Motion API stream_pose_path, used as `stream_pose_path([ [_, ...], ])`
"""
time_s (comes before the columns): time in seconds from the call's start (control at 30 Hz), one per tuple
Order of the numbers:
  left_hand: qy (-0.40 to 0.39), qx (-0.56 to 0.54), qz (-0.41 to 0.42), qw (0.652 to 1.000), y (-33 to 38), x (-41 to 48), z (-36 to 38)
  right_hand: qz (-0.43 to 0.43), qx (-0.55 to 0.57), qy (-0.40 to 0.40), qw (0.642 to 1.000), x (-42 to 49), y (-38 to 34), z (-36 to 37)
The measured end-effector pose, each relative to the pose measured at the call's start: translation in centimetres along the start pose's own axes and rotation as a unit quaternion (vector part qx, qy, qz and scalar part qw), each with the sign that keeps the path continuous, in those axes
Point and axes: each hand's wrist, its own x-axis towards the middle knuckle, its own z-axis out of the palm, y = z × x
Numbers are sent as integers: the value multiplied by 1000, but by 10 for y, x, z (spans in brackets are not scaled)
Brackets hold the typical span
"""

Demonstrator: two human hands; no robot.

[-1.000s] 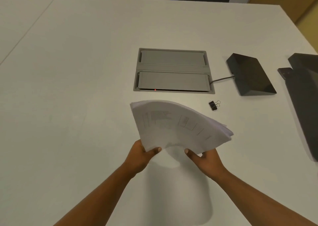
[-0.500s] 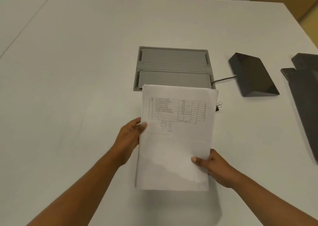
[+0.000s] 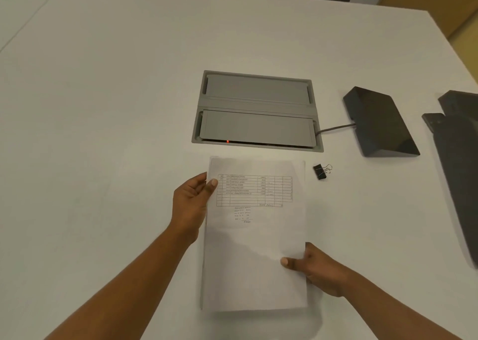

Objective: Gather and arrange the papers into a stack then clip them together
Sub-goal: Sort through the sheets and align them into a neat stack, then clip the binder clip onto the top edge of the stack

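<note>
We hold a stack of papers (image 3: pixel 254 236) squared up above the white surface (image 3: pixel 103 107), its top sheet showing a printed table and a few handwritten lines near the far end. Our left hand (image 3: pixel 191 205) grips the stack's left edge near the far end, thumb pressed on the top sheet and fingers tucked beneath; our right hand (image 3: pixel 318 270) pinches the right edge nearer to us, thumb on top. Both hands are closed on the papers. A shadow under the stack's near end suggests it is lifted off the surface there. Just beyond the stack's far right corner, apart from it, a black binder clip (image 3: pixel 320 171) lies on the surface with its wire handles pointing right. Farther off, a grey recessed box (image 3: pixel 256 110) is set into the surface with both lids shut, so we cannot see its contents; a small red light glows at its near edge. A cable (image 3: pixel 333 129) runs from it to a dark wedge-shaped device (image 3: pixel 377 122), and another dark object (image 3: pixel 460 163) sits at the right edge.
</note>
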Motion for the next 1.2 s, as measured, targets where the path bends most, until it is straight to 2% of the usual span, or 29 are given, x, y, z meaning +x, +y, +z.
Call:
stream_pose_path([
  [0.2, 22, 15, -16, 1000, -6, 15, 7, 3, -78, -13, 997, 12, -21, -4],
  [0.27, 17, 25, -19, 999, -9, 20, 6, -3, -103, 66, 993, 22, -37, -19],
  [0.33, 9, 36, -21, 999, -13, 25, 4, -28, -100, 202, 974, 34, -58, -44],
  [0.43, 6, 37, -21, 999, -18, 31, 2, -101, -147, 378, 909, 48, -92, -84],
  [0.5, 6, 31, -21, 999, -22, 33, 1, -116, -197, 460, 858, 56, -113, -105],
  [0.57, 5, 25, -23, 999, -25, 35, 2, -99, -230, 493, 833, 62, -129, -118],
  [0.7, 2, 11, -34, 999, -27, 38, 0, -19, -295, 506, 811, 78, -142, -128],
  [0.9, 3, 3, -45, 999, -31, 41, -2, -22, -225, 454, 862, 77, -148, -126],
  [1.07, 2, -3, -53, 999, -31, 41, -4, -69, -90, 343, 933, 58, -155, -91],
  [1.2, 9, -13, -63, 998, -34, 41, -7, -75, -81, 280, 954, 52, -156, -61],
])
